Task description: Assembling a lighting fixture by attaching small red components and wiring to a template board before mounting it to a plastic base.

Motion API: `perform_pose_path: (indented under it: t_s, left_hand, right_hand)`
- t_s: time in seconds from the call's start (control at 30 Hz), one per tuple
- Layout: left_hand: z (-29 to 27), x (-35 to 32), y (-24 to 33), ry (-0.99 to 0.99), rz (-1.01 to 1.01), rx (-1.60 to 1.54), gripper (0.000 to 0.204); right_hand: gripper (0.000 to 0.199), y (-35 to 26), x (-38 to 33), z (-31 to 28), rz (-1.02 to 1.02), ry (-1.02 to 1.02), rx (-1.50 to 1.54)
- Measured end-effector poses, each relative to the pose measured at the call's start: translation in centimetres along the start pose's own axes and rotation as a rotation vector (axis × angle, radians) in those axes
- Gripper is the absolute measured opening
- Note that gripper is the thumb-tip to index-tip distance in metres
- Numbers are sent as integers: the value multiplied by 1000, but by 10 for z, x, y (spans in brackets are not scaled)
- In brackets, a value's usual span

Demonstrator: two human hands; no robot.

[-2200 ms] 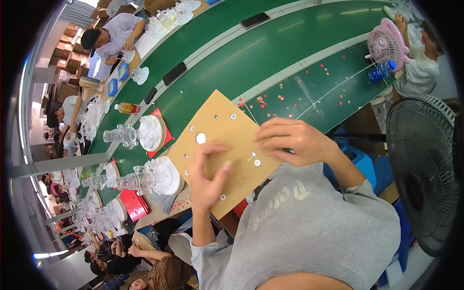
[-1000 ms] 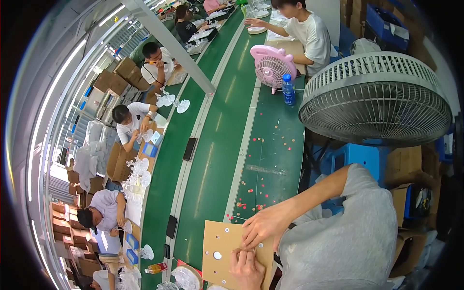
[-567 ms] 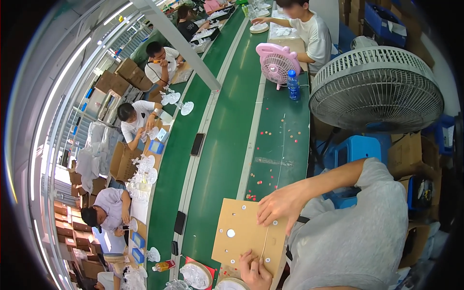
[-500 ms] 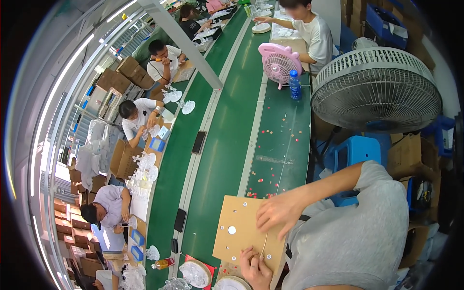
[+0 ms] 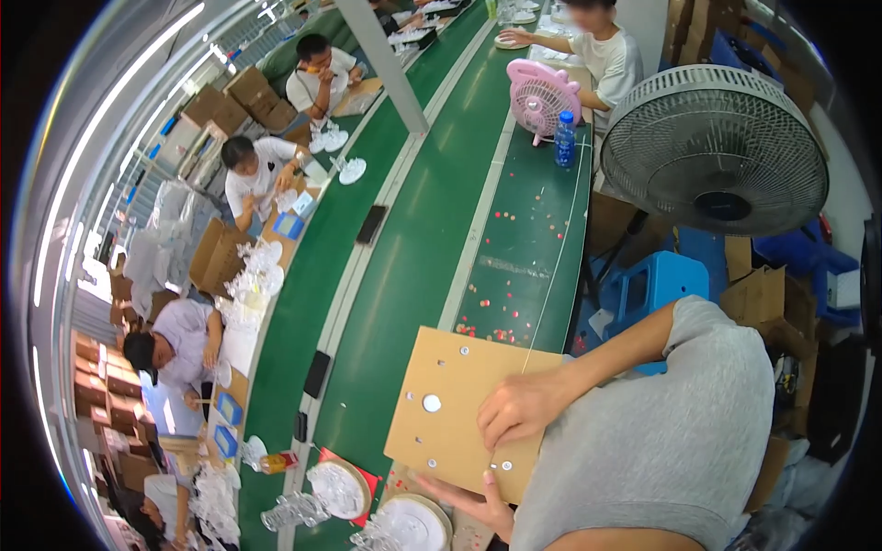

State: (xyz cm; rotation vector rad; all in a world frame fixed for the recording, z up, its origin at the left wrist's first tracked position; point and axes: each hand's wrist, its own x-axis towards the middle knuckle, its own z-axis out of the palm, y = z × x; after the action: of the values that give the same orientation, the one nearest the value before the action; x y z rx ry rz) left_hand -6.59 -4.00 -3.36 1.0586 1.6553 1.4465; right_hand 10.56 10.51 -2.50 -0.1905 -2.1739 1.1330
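Observation:
A flat brown board [image 5: 459,376], with a round hole and several small fittings, lies tilted in front of me at the belt's near edge. My left hand [image 5: 482,508] grips its lower edge, thumb on top and the other fingers partly hidden beneath. My right hand [image 5: 522,406] is closed over the board, fingertips pinched close to a small slot by the left thumb. A thin pale cord [image 5: 548,286] runs across the green surface to the right hand; its end in the fingers is mostly hidden.
Beside the board stand round pale bases [image 5: 404,528] with clear plastic parts. Small red bits [image 5: 501,332] are scattered on the green table. A pink fan [image 5: 542,101], a blue bottle [image 5: 564,140] and a large grey fan [image 5: 717,151] stand beyond. Several co-workers sit along the belt.
My right hand has closed and moved down toward the left thumb. The left hand has shifted from on top of the board to its lower edge. The view has turned slightly.

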Motion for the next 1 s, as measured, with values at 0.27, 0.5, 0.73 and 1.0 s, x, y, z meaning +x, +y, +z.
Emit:
perform_pose_path:
  t_s: [0.27, 0.5, 0.73, 1.0]
  left_hand:
    - [5, -3, 4, 61, -200, -222, 106]
    - [0, -8, -10, 105, -176, -343, 104]
    - [5, -5, -14, 103, -140, -472, 113]
    - [9, -9, -10, 107, -217, -379, 106]
  right_hand:
    - [6, -3, 23, 4, 103, -75, 69]
    - [6, 1, 28, 20, -16, -157, 21]
    - [9, 3, 23, 22, -70, -143, 20]
    - [14, 1, 17, 14, -184, -249, -154]
